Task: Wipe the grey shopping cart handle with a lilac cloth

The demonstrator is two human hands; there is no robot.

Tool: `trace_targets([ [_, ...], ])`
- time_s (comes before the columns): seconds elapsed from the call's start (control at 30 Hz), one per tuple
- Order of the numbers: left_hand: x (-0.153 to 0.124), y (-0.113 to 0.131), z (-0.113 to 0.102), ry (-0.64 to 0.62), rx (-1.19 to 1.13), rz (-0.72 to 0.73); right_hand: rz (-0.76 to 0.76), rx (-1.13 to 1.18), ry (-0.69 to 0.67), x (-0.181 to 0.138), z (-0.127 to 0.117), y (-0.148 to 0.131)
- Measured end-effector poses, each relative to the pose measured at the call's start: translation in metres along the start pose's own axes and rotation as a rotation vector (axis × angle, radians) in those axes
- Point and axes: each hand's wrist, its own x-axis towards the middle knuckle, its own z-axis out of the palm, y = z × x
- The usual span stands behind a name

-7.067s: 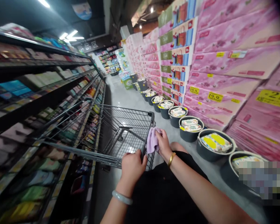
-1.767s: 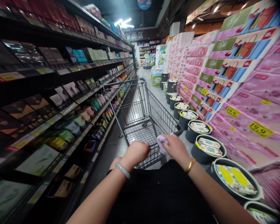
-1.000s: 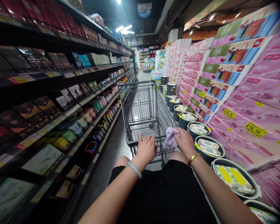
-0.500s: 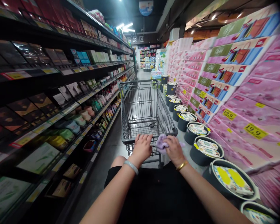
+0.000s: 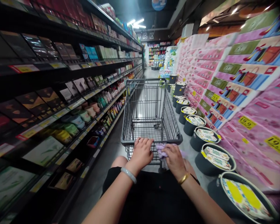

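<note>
Head view: left hand (image 5: 141, 154) laid over near rail (image 5: 128, 143) of shopping cart (image 5: 170, 121), fingers bent slightly and close together; cannot tell how firmly they grip. Right hand (image 5: 176, 161) just beside it, fingers curled down onto bunched purple cloth (image 5: 162, 152), gripping it at same rail; cloth pokes out both sides of fingers. Cart stands in aisle, ahead of knees. Stocked shelves (image 5: 60, 113) along left; dark buckets (image 5: 202, 163) holding packets (image 5: 217, 157) in row along right, stacked pink packs (image 5: 259, 124) behind.
</note>
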Motion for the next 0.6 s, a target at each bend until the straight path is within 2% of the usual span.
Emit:
trace_targets([
  [0.07, 0.0, 0.0, 0.002, 0.009, -0.002, 0.003, 0.022, 0.059, -0.013, 0.008, -0.005, -0.003],
  [0.23, 0.001, 0.003, 0.004, 0.026, -0.001, -0.022, 0.117, -0.006, 0.116, 0.028, -0.016, 0.007],
  [0.3, 0.001, 0.004, 0.004, 0.024, -0.01, -0.032, 0.101, -0.073, 0.073, 0.016, -0.008, 0.013],
  [0.43, -0.001, 0.001, 0.003, 0.006, -0.027, -0.016, 0.069, -0.072, -0.107, -0.021, 0.012, 0.017],
  [0.5, -0.001, 0.0, 0.002, -0.011, -0.029, -0.003, 0.106, -0.031, -0.107, -0.027, 0.014, 0.011],
  [0.6, -0.001, -0.001, 0.003, -0.026, -0.032, 0.009, 0.137, 0.004, -0.038, -0.02, 0.014, -0.004],
])
